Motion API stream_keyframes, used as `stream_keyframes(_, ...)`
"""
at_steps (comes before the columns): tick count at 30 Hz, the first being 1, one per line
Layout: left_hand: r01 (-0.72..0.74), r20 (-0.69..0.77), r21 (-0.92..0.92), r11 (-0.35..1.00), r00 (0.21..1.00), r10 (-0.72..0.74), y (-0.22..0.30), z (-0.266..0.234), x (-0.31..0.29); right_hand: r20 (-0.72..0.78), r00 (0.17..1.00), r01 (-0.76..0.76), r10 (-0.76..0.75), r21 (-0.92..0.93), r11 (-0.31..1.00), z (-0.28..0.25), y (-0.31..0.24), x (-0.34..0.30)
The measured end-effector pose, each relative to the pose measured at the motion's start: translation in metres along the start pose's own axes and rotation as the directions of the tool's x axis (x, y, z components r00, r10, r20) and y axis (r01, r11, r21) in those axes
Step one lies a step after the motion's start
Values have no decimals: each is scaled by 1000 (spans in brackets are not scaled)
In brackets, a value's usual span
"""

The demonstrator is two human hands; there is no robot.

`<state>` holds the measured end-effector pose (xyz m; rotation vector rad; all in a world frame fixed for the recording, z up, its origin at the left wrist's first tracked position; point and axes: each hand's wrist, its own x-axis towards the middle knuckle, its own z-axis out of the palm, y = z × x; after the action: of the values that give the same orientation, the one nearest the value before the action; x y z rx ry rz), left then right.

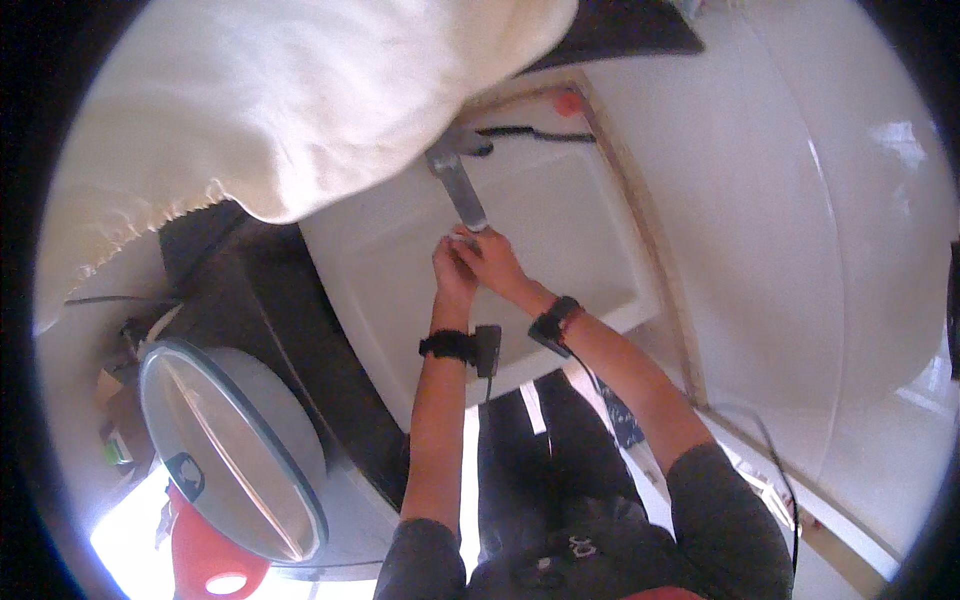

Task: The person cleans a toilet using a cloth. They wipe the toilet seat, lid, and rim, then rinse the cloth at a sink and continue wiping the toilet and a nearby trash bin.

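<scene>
My left hand [454, 274] and my right hand [497, 264] meet over the white sink [570, 270], just below the end of the grey metal faucet [460, 188]. The fingers of both are curled in and pressed together. A small pale patch shows between them, too small to tell whether it is water, lather or an object. Some of the right fingertips are hidden. On each wrist sits a black band with a small dark box and a cable.
A large cream cloth [300, 90] with a gathered edge bulges in at the upper left. Left of the sink lies a dark counter [290, 290], with a pale blue-rimmed basin [300, 470] and a red object [205, 550] beyond. A black cord [540, 133] lies behind the faucet.
</scene>
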<state>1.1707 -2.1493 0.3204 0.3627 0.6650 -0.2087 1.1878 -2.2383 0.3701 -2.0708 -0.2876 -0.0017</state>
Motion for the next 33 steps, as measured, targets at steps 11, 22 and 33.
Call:
stream_keyframes(11,-22,-207,532,846,966,155,5,46,-31,259,787,-436,561,-409,801,-3,53,52)
stream_keyframes(22,-275,-16,787,553,886,463,38,-7,-5,621,747,-507,239,299,808,-53,53,27)
stream_keyframes(33,-326,222,882,339,924,311,26,21,-30,729,640,-448,242,99,889,-30,47,21)
